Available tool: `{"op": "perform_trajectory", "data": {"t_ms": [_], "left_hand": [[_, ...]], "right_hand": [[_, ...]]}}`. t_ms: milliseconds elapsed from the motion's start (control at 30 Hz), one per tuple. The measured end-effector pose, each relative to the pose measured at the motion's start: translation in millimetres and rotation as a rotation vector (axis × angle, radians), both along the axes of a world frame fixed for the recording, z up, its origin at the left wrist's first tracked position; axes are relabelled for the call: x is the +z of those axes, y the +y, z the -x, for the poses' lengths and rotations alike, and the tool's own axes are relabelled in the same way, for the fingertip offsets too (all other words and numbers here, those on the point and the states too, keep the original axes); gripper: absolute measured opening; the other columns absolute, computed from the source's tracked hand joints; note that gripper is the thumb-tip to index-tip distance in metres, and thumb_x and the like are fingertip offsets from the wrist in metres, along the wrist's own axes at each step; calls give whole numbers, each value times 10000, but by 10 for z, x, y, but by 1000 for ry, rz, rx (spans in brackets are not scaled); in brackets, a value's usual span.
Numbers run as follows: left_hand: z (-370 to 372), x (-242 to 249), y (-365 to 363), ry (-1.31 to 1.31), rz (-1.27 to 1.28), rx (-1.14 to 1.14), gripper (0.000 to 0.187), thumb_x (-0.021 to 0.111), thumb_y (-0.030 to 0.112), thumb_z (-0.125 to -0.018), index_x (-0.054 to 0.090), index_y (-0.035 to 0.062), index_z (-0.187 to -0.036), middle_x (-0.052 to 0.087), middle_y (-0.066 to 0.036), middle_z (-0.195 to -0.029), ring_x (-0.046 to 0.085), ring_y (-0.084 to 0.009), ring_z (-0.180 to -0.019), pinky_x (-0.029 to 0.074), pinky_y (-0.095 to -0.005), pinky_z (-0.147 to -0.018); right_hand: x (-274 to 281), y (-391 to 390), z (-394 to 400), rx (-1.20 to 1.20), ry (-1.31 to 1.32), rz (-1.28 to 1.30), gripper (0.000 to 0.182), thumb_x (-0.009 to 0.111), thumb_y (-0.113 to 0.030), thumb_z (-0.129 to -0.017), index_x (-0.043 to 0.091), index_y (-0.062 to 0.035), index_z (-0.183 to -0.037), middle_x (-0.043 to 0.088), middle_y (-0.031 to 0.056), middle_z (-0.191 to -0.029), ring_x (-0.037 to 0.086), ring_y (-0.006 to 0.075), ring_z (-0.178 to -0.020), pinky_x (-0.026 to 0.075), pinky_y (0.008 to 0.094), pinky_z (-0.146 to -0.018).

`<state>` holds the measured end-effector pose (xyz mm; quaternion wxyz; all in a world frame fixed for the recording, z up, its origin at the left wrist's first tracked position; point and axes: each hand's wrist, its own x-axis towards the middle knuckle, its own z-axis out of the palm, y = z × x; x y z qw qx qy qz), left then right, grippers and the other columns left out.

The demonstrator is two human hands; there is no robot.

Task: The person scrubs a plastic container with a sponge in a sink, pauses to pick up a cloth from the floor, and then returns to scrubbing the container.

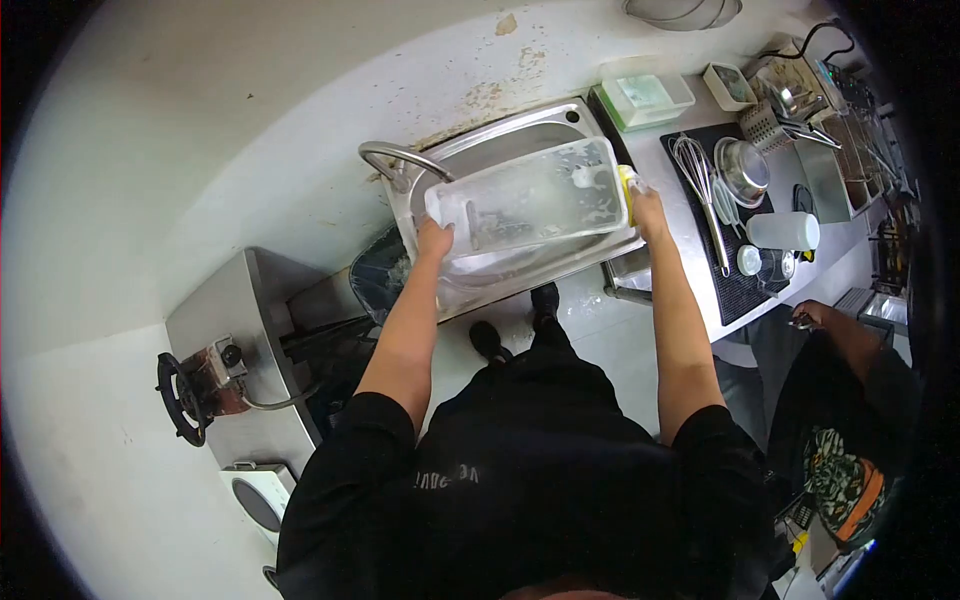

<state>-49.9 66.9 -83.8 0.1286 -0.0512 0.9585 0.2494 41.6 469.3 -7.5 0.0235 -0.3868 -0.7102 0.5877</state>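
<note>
A clear rectangular plastic container (545, 200), streaked with white suds, is held tilted over the steel sink (485, 130). My left hand (435, 238) is closed on its left end, near the faucet (405, 155). At the opposite end, my right hand (648, 208) grips a yellow sponge (627, 188) pressed against the container's outer side. Foam shows around the right fingers, and some of them are hidden. The container covers much of the basin, where whitish soapy water shows below its near edge.
Right of the sink, a black mat (715, 245) carries a whisk (705, 185), metal bowls (743, 170) and a white bottle (783, 231). Behind it stands a green-bottomed clear tub (645, 95). A black bin (380, 275) is at the left. Another person's hand (815, 315) is at lower right.
</note>
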Motion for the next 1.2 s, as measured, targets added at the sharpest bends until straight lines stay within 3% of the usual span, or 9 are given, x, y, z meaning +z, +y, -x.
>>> {"op": "perform_trajectory", "data": {"t_ms": [267, 467, 633, 733, 867, 967, 1100, 1133, 1200], "left_hand": [[-45, 727, -212, -86, -14, 109, 460, 541, 191, -742, 448, -103, -1083, 524, -302, -1031, 530, -406, -954, 415, -396, -842], [-282, 1046, -497, 51, -573, 320, 454, 502, 147, -750, 422, -87, -1131, 546, -272, -1015, 543, -344, -975, 408, -348, -829], [-350, 1461, -52, 84, -199, 271, 543, 489, 90, -726, 296, -4, -1225, 552, -276, -966, 533, -412, -924, 401, -400, -825], [-347, 1346, 29, 164, -119, 263, 547, 484, 73, -722, 306, -3, -1233, 547, -267, -983, 527, -406, -933, 398, -403, -820], [-456, 1332, 151, 297, -117, 236, 512, 492, 41, -722, 363, -11, -1215, 534, -248, -1020, 517, -398, -949, 398, -394, -823], [-492, 1302, 142, 388, -243, 200, 460, 505, 14, -721, 433, -20, -1174, 519, -234, -1052, 509, -386, -969, 399, -377, -834], [-494, 1230, 95, 385, -257, 244, 449, 513, -5, -717, 449, -44, -1160, 524, -231, -1039, 518, -375, -959, 404, -370, -831], [-487, 1189, 75, 416, -252, 214, 463, 512, -7, -714, 441, -48, -1170, 527, -232, -1038, 522, -375, -955, 406, -371, -827], [-512, 1181, 61, 416, -195, 190, 470, 512, -11, -710, 438, -51, -1173, 530, -233, -1037, 526, -373, -950, 409, -372, -825]], "right_hand": [[-57, 135, -49, 59, 74, 221, 327, 482, -194, -867, 524, 54, -1076, 605, 145, -926, 577, 184, -823, 449, 295, -723], [42, -46, 238, 198, 78, 158, 335, 489, -200, -848, 532, 45, -1071, 607, 132, -931, 564, 178, -811, 432, 295, -727], [18, -590, 524, 315, 530, -901, 361, 541, -111, -772, 520, -20, -1120, 507, 228, -1125, 525, 339, -976, 385, 368, -877], [-200, -1558, 694, 527, 613, -688, 497, 538, -22, -689, 516, -160, -1165, 505, 155, -1134, 459, 323, -1066, 361, 384, -922], [362, -2672, 890, 951, 823, -738, 418, 523, -68, -694, 535, -66, -1111, 559, 134, -1063, 462, 336, -1059, 335, 419, -956], [175, -2602, 864, 967, 859, -674, 367, 495, -77, -711, 555, -49, -1071, 587, 137, -1000, 481, 330, -1036, 322, 425, -966], [-839, -1414, 1054, 943, 387, -840, 281, 446, -105, -809, 534, 34, -1037, 556, 201, -1004, 523, 316, -938, 330, 426, -941], [-1102, -1042, 1205, 533, 232, -66, 281, 427, -89, -803, 540, 32, -1030, 556, 216, -973, 529, 317, -917, 334, 433, -926], [-668, -809, 1204, 465, 410, -853, 295, 423, -99, -812, 508, 57, -1048, 570, 215, -867, 554, 324, -782, 442, 430, -745]]}}
